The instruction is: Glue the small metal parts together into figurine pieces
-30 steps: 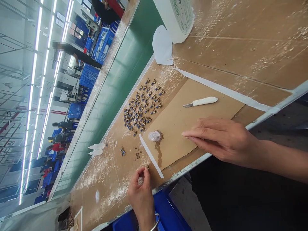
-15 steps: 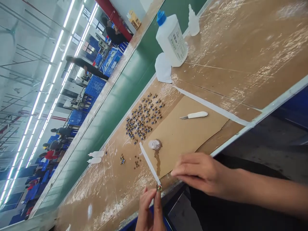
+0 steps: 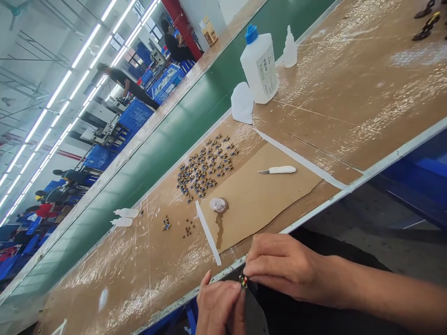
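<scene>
Glossy tabletop [image 3: 349, 107], matt cardboard [image 3: 251, 200], 4 plastic bottles [image 3: 259, 70]; held piece [image 3: 243, 281] perhaps painted.

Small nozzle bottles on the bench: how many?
3. One small nozzle bottle beside the large blue-capped bottle; a second and third side by side near the bench's far edge, left in the picture. Others may be hidden or out of frame.
</scene>
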The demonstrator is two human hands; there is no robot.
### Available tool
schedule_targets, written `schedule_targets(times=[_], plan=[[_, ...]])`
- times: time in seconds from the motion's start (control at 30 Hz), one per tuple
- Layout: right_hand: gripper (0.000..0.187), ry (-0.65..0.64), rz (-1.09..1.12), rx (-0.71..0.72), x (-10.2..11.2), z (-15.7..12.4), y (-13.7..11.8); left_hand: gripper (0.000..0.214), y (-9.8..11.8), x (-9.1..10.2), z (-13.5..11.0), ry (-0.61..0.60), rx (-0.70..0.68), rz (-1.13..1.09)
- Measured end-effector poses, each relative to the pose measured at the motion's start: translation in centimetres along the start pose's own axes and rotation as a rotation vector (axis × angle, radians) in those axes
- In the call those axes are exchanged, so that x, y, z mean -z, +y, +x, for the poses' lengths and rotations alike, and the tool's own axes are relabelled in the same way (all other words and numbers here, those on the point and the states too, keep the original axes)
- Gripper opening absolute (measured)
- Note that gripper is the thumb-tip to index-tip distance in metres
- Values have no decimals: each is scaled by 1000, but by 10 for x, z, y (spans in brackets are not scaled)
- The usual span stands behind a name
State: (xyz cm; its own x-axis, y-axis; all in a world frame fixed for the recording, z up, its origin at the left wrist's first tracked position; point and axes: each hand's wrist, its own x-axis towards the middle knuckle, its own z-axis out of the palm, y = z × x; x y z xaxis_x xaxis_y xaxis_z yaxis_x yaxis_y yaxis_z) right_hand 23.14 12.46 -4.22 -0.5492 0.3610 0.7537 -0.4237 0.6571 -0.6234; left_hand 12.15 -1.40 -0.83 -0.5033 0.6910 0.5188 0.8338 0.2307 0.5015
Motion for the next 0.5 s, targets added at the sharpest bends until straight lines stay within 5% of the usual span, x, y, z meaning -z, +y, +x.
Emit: schedule_targets(times=[0.3,0.5], plan=[[9,-59,-56,30,5,-3,-2,13,-4,-1,3,69,-314,-32],[10,-86,-86,45,8,-2,-5,13,-5,-2,5,69,-379,14]])
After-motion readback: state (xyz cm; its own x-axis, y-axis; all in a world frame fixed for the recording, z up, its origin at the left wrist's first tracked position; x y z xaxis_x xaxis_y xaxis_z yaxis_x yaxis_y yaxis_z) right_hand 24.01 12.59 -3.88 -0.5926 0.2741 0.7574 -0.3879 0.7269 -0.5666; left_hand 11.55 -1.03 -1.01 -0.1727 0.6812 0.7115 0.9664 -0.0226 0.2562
